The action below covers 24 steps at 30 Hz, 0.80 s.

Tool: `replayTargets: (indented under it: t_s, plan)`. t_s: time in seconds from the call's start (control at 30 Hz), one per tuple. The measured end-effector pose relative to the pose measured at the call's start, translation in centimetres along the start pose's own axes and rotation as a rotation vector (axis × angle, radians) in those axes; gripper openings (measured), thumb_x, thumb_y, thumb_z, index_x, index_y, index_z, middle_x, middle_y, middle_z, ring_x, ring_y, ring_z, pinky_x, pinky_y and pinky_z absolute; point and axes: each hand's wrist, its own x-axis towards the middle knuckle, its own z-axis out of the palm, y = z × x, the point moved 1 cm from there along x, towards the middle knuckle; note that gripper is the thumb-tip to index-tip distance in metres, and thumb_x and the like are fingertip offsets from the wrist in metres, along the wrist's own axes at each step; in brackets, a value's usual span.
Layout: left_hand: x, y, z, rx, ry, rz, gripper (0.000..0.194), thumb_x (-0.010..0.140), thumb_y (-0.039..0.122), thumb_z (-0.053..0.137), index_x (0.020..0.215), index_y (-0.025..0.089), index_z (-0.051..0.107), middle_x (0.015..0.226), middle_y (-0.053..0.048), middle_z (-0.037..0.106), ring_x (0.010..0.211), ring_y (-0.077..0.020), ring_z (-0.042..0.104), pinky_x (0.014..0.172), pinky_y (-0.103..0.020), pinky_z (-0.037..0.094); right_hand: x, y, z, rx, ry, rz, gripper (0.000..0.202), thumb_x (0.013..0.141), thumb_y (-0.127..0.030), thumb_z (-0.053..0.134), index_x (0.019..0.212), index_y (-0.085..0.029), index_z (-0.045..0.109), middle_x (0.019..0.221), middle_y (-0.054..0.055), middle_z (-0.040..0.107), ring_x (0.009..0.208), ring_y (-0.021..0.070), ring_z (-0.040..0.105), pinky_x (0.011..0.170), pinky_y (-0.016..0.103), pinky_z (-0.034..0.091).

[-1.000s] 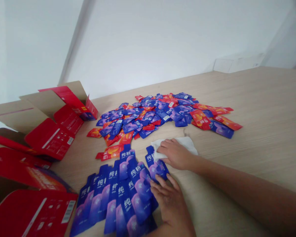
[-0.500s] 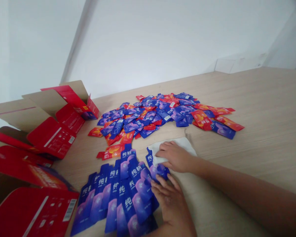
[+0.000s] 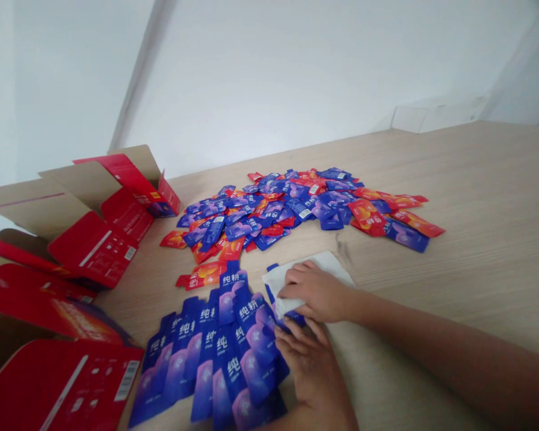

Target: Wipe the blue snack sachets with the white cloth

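Note:
A white cloth [image 3: 305, 270] lies partly over a blue pouch [image 3: 294, 318] on the table. My right hand [image 3: 317, 292] comes in from the right, its fingers curled on the cloth and pressing it onto the pouch. Below it, my left hand [image 3: 312, 371] rests with fingers stretched out, their tips on the pouch's lower end. Left of my left hand, several blue-and-purple pouches [image 3: 222, 353] lie overlapped in rows, printed side up. The cloth hides most of the pouch under it.
Farther back on the wooden table [image 3: 431, 293] spreads a loose heap of blue and orange-red pouches [image 3: 278, 206]. Red cartons [image 3: 94, 251] with raised flaps line the left side. Behind is a white wall [image 3: 305, 78], with a pale box-like piece [image 3: 415, 118] at its foot.
My right hand has shifted slightly left with the cloth, which now covers the printed upper part of the pouch. The left hand has stayed in place.

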Motion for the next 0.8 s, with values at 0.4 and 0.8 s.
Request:
replayTargets:
  t_s: [0.4,0.8]
  plan:
    - [0.2,-0.3,-0.3,-0.156,-0.033,-0.006,0.041,0.08,0.004,0.04,0.113,0.015,0.062,0.114,-0.026,0.061,0.102,-0.0359,0.059,0.085,-0.052,0.049,-0.5,-0.3,-0.8,-0.01,0.072,-0.004,0.033,0.081,-0.033,0.059,0.111,-0.021,0.061,0.1,0.008,0.054,0.096,0.0234,0.043,0.085,0.038,0.028]
    - [0.1,-0.1,-0.4,0.066,0.013,-0.019,0.042,0.076,0.01,0.051,0.112,0.026,0.063,0.113,-0.022,0.063,0.099,-0.0339,0.062,0.084,-0.049,0.049,-0.4,1.8,-0.7,-0.019,0.101,0.162,0.029,0.081,-0.033,0.06,0.106,-0.018,0.062,0.099,0.009,0.054,0.096,0.0236,0.044,0.084,0.038,0.029]
